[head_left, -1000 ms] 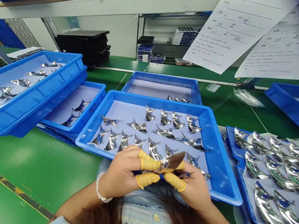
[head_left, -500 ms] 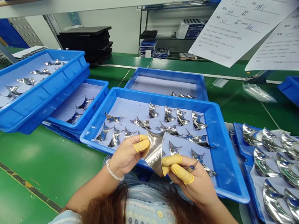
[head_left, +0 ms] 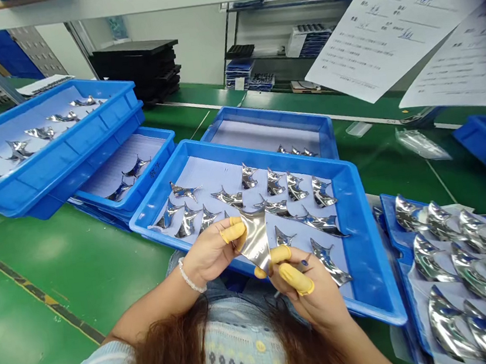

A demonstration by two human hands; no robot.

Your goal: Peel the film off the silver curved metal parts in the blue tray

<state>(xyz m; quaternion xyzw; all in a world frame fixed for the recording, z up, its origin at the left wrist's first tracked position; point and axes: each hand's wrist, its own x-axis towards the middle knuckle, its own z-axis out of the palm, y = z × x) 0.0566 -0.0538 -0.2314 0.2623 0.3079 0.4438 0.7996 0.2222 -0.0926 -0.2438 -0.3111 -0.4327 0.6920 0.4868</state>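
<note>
A shiny curved metal piece is held between both hands over the near edge of a blue tray. Yellow finger cots cover some fingertips. My left hand pinches the piece at its left edge. Its lower right end is gripped by my right hand, which also has a thin dark pen-like tool between its fingers. Several similar metal pieces lie on white paper inside the tray.
Stacked blue trays with metal pieces stand at the left. Another blue tray sits behind the middle one. On the right, more curved pieces rest on trays. Paper sheets hang at the upper right.
The held metal piece has turned slightly, and its reflection is brighter. My right hand's fingers have shifted a little on it; my left hand still pinches its edge.
</note>
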